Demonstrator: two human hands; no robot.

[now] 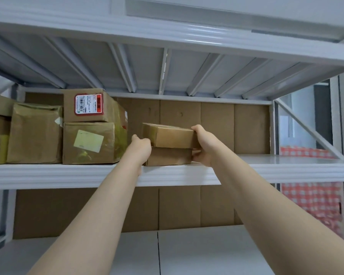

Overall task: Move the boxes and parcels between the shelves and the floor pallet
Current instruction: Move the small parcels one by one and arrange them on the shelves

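Two small brown cardboard boxes are stacked on the white shelf [286, 167]. The top small box [173, 136] sits slightly askew on the bottom small box [168, 156]. My left hand [140, 148] grips the stack's left side, fingers hidden behind the boxes. My right hand [204, 144] grips the right side, thumb on the top box's upper corner and fingers beside the bottom box. Both arms reach up from below.
Left of the stack stand a large taped box [91, 143] with a pale label, a red-labelled box [87, 106] on top of it, and several more parcels [35, 133]. Brown board lines the back. A lower shelf [197, 253] lies below; red checked cloth [312, 197] hangs right.
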